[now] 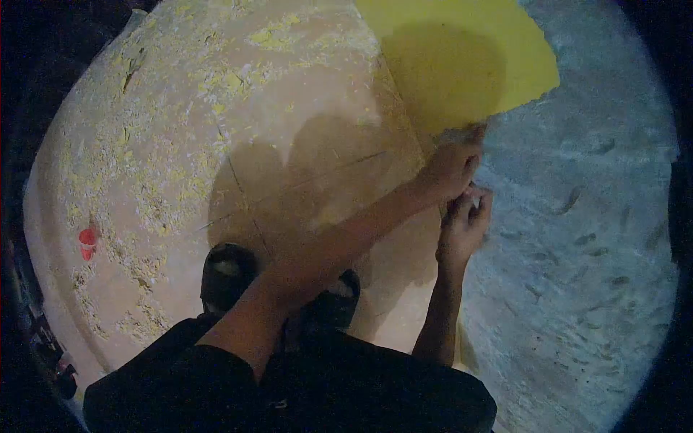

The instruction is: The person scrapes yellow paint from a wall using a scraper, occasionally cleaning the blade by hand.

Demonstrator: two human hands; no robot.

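My left hand [452, 170] reaches across to the right, at the ragged lower edge of a yellow painted patch [520, 54] on the grey-blue wall [563, 216]. Its fingers are curled, and what they may grip is hidden in the dim light. Just below it, close to its wrist, is my right hand [463, 227], also with bent, closed fingers. Whether anything small sits between those fingertips cannot be made out.
Yellow and whitish flakes [231, 79] litter the tan floor [325, 86], thickest at the far left. A small red object [87, 244] lies at the left. My dark shoes [229, 270] stand near the wall's foot. Dark gouge marks [574, 198] cover the bare wall.
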